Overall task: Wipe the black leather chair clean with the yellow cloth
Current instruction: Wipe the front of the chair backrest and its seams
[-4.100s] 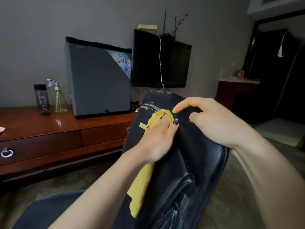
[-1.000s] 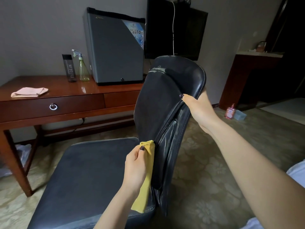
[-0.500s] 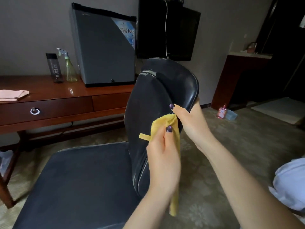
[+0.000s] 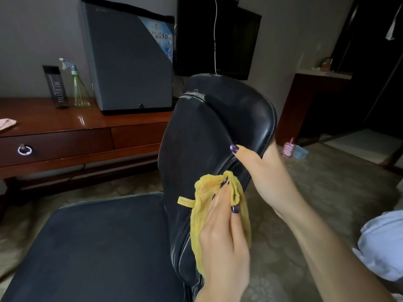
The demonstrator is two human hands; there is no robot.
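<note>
The black leather chair fills the middle, its backrest (image 4: 196, 131) seen edge-on and its seat (image 4: 98, 247) at lower left. My left hand (image 4: 224, 243) holds the yellow cloth (image 4: 205, 188) bunched over its fingers, with the thumb pinching it. The cloth is pressed against the backrest's side edge at about mid-height, and the rest of it hangs down beside the hand. Just above, my right hand (image 4: 261, 171) grips the backrest's edge, thumb on the front face and fingers hidden behind.
A wooden desk (image 4: 65, 120) on the left carries a grey mini fridge (image 4: 130, 62), a dark bottle (image 4: 55, 88), a spray bottle (image 4: 79, 88) and a pink cloth (image 4: 6, 123). A TV (image 4: 218, 40) hangs behind the chair. A small red bottle (image 4: 289, 148) stands on the carpet.
Over the last second my left hand has carried the cloth from low on the backrest's edge up to just under my right hand. My right hand has kept its grip.
</note>
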